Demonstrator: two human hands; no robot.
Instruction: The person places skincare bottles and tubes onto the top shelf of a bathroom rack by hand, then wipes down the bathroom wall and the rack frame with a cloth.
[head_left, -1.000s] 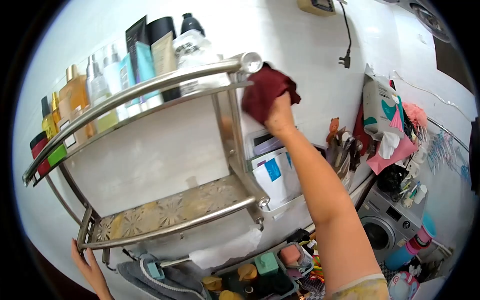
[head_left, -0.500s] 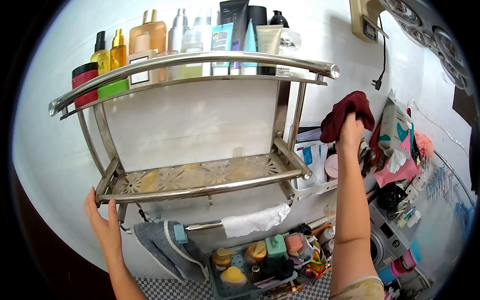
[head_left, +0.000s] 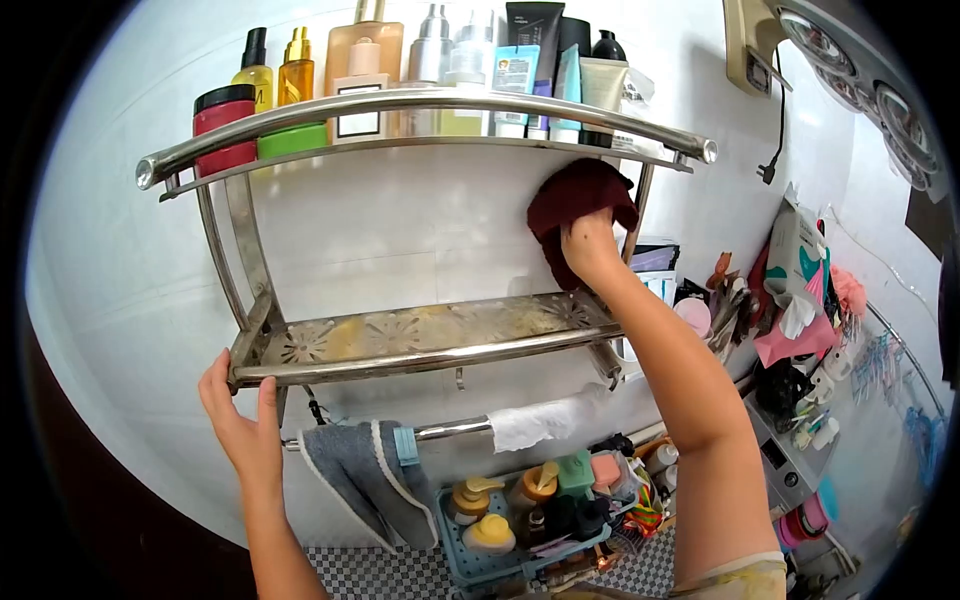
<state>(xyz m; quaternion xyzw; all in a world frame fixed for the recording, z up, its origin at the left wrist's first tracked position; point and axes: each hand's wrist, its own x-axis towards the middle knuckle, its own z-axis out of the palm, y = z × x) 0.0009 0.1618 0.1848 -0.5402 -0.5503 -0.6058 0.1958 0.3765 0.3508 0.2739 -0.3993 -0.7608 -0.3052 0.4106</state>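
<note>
A two-tier metal rack [head_left: 430, 357] is fixed to a white tiled wall. My right hand [head_left: 592, 243] is closed on a dark red cloth [head_left: 572, 195], between the two shelves near the right-hand upright. The cloth hides part of that upright and the wall behind. At the lower shelf's left end, my left hand [head_left: 243, 415] grips the corner of the rack, thumb at the front rail. Bottles, tubes and a red jar [head_left: 225, 130] stand along the upper shelf. The lower shelf [head_left: 400, 330] holds no items and shows brownish stains.
Below the rack hang a grey towel [head_left: 365, 480] and a white cloth [head_left: 540, 422] on a bar. A blue basket [head_left: 470, 568] of bottles is beneath. At the right are a tissue pack [head_left: 795, 245], a black plug [head_left: 767, 172] and a washing machine [head_left: 785, 460].
My right hand has carried the red cloth from outside the rack's right side to the space between the shelves. My left hand stays at the rack's lower left corner. The view has shifted.
</note>
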